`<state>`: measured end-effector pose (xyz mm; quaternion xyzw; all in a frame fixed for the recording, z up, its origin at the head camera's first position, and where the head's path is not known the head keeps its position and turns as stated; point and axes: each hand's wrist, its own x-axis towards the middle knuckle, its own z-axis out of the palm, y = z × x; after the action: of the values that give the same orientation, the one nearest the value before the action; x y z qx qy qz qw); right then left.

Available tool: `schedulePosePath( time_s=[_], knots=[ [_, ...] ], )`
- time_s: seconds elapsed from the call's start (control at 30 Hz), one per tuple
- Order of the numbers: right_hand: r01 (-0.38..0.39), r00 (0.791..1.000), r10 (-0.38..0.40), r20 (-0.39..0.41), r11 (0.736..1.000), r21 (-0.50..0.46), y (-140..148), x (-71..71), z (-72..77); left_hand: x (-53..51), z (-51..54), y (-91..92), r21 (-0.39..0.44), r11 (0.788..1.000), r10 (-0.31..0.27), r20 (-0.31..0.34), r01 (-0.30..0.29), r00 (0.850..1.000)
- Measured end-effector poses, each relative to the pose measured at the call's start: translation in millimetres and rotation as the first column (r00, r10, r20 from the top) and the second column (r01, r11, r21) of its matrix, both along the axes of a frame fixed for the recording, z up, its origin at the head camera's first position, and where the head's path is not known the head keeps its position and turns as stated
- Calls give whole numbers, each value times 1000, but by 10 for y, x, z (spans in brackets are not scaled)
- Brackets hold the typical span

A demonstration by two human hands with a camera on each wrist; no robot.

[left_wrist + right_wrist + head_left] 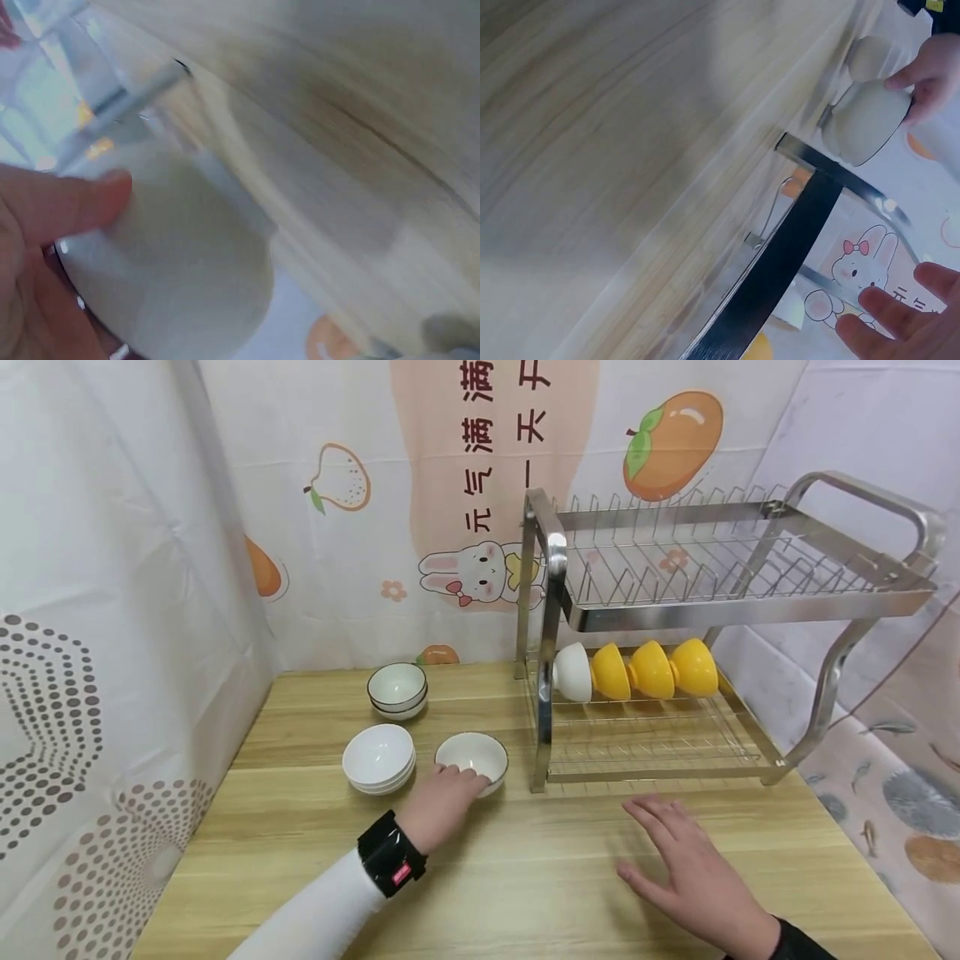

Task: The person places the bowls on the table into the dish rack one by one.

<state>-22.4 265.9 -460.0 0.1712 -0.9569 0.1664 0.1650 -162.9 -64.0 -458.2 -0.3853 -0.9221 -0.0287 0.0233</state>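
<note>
My left hand [441,806] pinches the near rim of a white bowl with a thin dark rim [474,750], thumb on the outside and fingers inside. In the left wrist view the thumb presses on the pale outer wall of this bowl [184,262]. A stack of plain white bowls [378,756] stands just left of that hand, and two stacked dark-rimmed bowls [397,687] are behind it. With fingers spread and nothing held, my right hand [690,872] hovers over the table in front of the dish rack [652,775].
On the rack's lower shelf, one white bowl [573,672] and several yellow bowls [651,670] lie on their sides in a row. The rack's upper wire tier [720,560] overhangs them. Curtains [337,568] border the wooden table [525,877].
</note>
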Motion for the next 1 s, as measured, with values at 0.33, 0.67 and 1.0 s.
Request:
schedulePosePath(
  time_s=[0.33, 0.67, 1.0],
  knots=[
    [-157, 988, 157, 10, 988, 7, -170, 12, 112, 460, 155, 61, -77, 931, -364, -104, 358, 925],
    [-470, 882, 471, 2, 880, 75, -261, -21, 116, 693, 233, 369, -131, 824, -567, -199, 551, 799],
    [-594, 788, 598, -149, 801, 72, -238, -109, 40, 702, 229, 487, -113, 805, -592, -226, 583, 773]
  ],
)
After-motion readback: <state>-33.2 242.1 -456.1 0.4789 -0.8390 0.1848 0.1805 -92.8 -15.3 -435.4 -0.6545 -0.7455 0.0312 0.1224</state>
